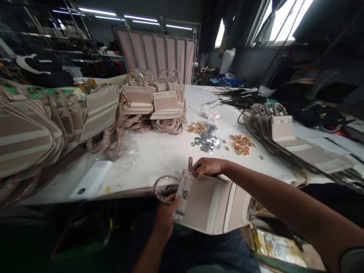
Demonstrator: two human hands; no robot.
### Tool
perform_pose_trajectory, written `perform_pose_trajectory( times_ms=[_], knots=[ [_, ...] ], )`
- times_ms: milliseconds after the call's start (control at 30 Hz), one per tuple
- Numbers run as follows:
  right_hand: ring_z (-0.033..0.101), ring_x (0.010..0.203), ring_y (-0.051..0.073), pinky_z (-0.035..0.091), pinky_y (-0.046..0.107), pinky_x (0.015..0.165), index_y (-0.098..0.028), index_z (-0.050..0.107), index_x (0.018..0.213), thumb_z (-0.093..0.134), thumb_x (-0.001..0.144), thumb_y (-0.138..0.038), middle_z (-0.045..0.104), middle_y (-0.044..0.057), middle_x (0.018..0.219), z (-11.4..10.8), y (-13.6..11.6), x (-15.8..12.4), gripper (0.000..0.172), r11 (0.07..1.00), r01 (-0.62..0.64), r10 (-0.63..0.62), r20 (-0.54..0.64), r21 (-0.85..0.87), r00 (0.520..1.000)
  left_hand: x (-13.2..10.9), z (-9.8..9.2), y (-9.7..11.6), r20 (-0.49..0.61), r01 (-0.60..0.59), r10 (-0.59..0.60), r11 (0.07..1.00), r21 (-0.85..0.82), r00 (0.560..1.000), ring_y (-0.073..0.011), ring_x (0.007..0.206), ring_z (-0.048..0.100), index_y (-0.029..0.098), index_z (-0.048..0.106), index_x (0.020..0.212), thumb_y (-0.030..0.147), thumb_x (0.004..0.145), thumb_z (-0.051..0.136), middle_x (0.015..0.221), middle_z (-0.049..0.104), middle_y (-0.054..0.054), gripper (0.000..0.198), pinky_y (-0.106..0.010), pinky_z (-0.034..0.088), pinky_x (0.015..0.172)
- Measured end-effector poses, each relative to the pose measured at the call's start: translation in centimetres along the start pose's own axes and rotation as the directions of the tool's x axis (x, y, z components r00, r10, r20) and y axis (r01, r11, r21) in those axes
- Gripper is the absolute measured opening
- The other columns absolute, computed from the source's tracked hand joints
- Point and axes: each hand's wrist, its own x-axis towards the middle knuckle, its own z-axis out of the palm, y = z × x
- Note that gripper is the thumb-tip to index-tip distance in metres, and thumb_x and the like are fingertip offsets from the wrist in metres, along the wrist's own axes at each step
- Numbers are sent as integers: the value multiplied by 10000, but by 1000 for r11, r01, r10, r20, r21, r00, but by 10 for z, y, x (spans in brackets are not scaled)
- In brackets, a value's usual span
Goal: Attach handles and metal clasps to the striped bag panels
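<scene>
My left hand (pixel 166 216) grips the left edge of a beige handbag panel (pixel 203 201), the thumb lying on its inner face. A loop handle (pixel 159 189) in clear wrap sticks out beyond that edge. Small metal plates (pixel 185 195) sit on a pale strip along the same side. My right hand (pixel 209 167) is closed at the panel's upper corner with curled fingers. Whether a small part is between those fingertips is hidden. Just beside them, a narrow tab (pixel 190 163) with a metal piece points upward. The panel is tilted over the table's front edge, above my lap.
On the white table (pixel 159 159) lie grey metal plates (pixel 209 138) and gold fittings (pixel 241 144). Stacked bag panels (pixel 167 104) stand at the back and left, more (pixel 281 127) at right. A white box-like object (pixel 92 178) lies near the front edge.
</scene>
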Motion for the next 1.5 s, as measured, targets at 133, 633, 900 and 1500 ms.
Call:
perform_pose_trajectory(
  times_ms=[133,633,900,1500],
  knots=[
    [490,662,120,392,248,634,-143,693,719,794,668,-337,579,-41,680,-20,7,26,224,999,-47,46,41,6,998,12,9,-5,-91,-11,8,999,-38,996,-235,737,747,129,815,998,434,614,961,841,802,-98,511,-303,577,678],
    [538,717,147,402,263,681,-175,749,785,834,659,-356,637,-40,742,-31,14,43,236,981,-132,142,62,-139,988,-1,28,-16,-284,97,-109,994,-56,953,-298,856,778,132,829,1042,502,609,954,892,811,-114,584,-391,637,793],
    [592,735,163,414,279,703,-190,799,867,852,680,-377,711,-18,776,-38,-3,37,269,897,-160,86,-192,-413,978,17,34,-13,-329,63,-86,995,-78,940,-266,747,763,123,824,953,453,566,954,797,793,-95,525,-345,614,694],
    [406,442,100,349,243,414,-231,368,639,677,961,-355,420,-62,566,103,11,17,463,551,807,-132,-933,212,335,10,49,-2,-359,46,-85,992,-118,930,-228,563,705,117,779,887,426,540,935,683,759,-81,491,-302,556,538]
  ],
)
